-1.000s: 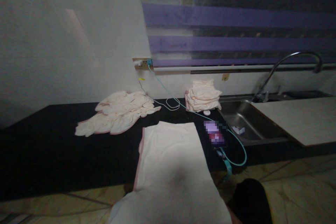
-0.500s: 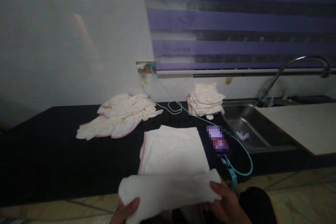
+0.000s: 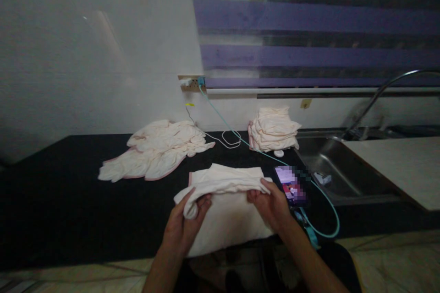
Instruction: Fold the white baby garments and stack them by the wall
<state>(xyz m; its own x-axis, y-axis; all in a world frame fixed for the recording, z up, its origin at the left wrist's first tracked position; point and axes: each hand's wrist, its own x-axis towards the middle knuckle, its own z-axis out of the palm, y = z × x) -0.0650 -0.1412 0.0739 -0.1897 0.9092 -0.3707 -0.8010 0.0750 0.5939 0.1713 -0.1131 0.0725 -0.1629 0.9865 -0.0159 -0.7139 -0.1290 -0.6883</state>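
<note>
A cream cloth garment (image 3: 233,219) with pink edging lies at the front of the black counter. My left hand (image 3: 185,219) is closed round the left end of its raised, folded-over edge. At the right end of that same fold, my right hand (image 3: 270,201) pinches the fabric between thumb and fingers. The fold is lifted over the garment's far part, and the near part lies flat beneath my hands. The garment's exact kind is not clear.
A loose heap of similar cloth (image 3: 158,149) lies back left. A folded stack (image 3: 273,128) stands by the sink (image 3: 338,169). A phone (image 3: 290,185) with a teal cable (image 3: 335,210) is right of the garment. The counter (image 3: 85,219) ends near me; a board (image 3: 398,160) partly covers the sink.
Both hands have moved away from me over the counter, carrying the garment's near edge up and over its far part. The view has shifted slightly.
</note>
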